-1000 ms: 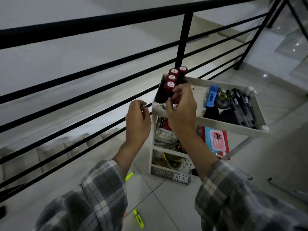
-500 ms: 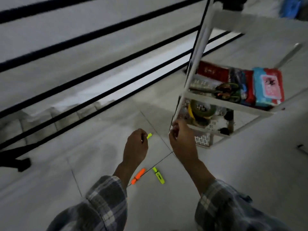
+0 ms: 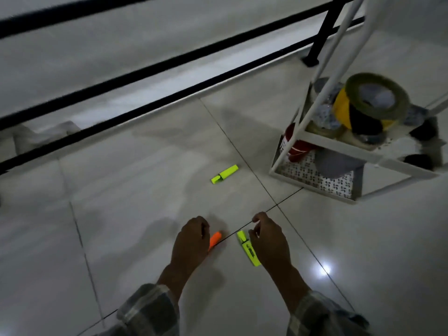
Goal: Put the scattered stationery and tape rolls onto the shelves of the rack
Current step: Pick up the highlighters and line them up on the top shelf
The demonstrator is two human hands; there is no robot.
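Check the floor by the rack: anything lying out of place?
Yes. Three highlighters lie loose on the tiles instead of on the rack: a yellow highlighter alone near the rack's base, an orange highlighter at the left hand, and another yellow one beside the right hand. No spill or damage shows.

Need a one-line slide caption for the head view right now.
Both hands reach to the tiled floor: left hand at an orange highlighter, right hand at a yellow one.

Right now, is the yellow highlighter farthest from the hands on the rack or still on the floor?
On the floor. The far yellow highlighter lies flat on the tile, apart from the white rack and away from both hands.
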